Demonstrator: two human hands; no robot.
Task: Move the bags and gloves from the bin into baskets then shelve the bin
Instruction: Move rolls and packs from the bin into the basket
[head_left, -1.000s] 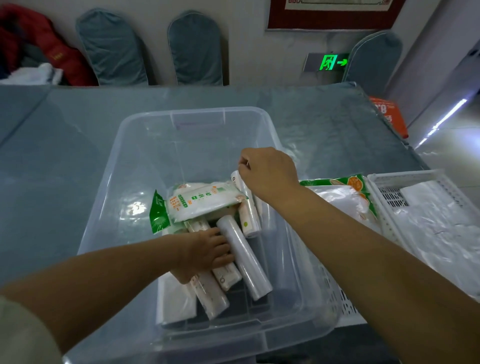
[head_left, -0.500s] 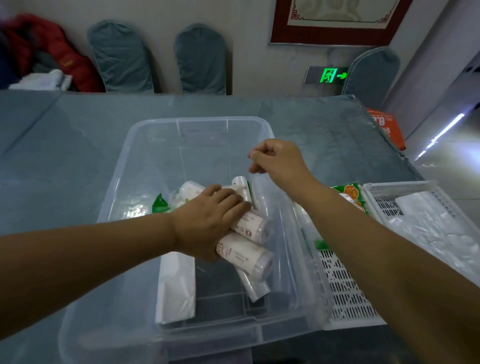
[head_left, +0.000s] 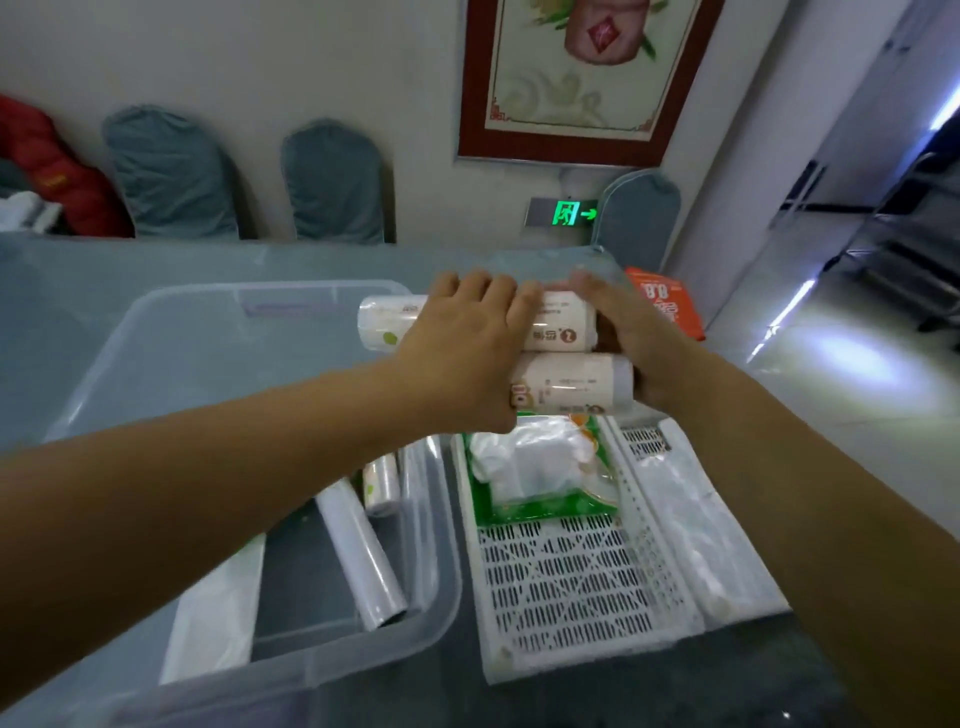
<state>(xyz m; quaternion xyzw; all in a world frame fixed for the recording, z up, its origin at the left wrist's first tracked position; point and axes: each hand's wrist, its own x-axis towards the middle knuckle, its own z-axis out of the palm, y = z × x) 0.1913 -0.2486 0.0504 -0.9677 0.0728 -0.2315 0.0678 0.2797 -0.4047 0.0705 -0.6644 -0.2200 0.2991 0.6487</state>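
Observation:
Both hands hold a stack of bag rolls in the air above the far end of the white perforated basket. My left hand presses on the rolls from the left and top, my right hand from the right. A green glove packet lies in that basket. The clear plastic bin stands to the left, with a long clear roll, a small roll and a flat white packet inside.
A second white basket with clear plastic bags sits right of the first. An orange packet lies at the table's far right corner. Chairs stand along the wall behind the grey table. Open floor lies to the right.
The rolls were gathered by my left hand inside the bin; now both hands have lifted them out and to the right, over the basket. The camera has tilted up.

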